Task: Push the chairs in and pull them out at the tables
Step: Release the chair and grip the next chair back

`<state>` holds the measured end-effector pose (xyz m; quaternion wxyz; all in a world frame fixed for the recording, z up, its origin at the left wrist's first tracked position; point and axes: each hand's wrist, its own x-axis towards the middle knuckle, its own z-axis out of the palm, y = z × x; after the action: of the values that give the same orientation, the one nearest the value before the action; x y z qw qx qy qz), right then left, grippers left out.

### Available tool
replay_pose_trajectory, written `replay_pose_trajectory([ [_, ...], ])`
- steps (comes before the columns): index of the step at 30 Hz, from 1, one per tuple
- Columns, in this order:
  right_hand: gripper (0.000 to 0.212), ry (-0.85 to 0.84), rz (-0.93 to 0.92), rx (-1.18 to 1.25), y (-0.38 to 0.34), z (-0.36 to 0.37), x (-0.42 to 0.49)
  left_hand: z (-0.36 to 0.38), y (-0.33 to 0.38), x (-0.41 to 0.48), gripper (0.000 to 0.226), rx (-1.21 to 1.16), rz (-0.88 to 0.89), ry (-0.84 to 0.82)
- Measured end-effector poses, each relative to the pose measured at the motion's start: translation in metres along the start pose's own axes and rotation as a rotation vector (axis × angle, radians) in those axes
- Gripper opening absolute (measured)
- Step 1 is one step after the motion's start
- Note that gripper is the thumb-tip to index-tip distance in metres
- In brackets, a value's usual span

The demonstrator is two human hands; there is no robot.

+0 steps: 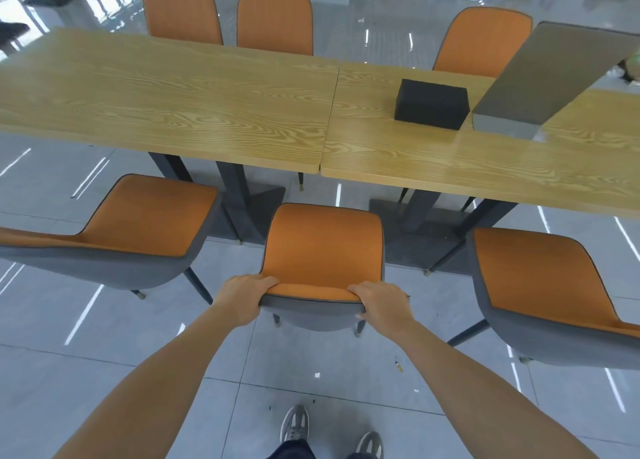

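Chair (322, 247), middle of the near row, orange front and grey shell, held by the top edge of its backrest. Left hand (242, 297) grips the left corner, fingers curled over onto the orange side. Right hand (381, 306) grips the right corner the same way, thumb on the grey back. Both arms stretched forward.

Seat lies straight ahead of the grip, fully out from under the tabletops, pointing at the seam between the left table (156, 95) and the right table (450, 161). Can't tell whether all the chair legs are on the floor.

Left of the grip: left chair (138, 216), also out from its table, turned at an angle. Right of the grip: right chair (540, 285), out as well, angled.

Ahead and right of the grip, on the right table: black box (431, 104), with a grey block (554, 74) just beside it.

Beyond the tables: far chair one (181, 12) and far chair two (275, 17) tucked against the left table, far chair three (483, 39) at the right table.

Below the grip: grey shoes (294, 424) on the glossy tiled floor (104, 372).
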<state>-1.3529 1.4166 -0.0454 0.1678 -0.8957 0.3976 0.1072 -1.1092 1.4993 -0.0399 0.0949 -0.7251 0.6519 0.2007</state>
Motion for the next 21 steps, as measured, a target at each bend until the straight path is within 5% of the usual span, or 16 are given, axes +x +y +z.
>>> replay_pose_trajectory([
  [21, 0.05, -0.015, 0.027, 0.008, -0.022, -0.022, 0.066, -0.024, -0.054, 0.045, 0.063, -0.032, -0.003, 0.042],
])
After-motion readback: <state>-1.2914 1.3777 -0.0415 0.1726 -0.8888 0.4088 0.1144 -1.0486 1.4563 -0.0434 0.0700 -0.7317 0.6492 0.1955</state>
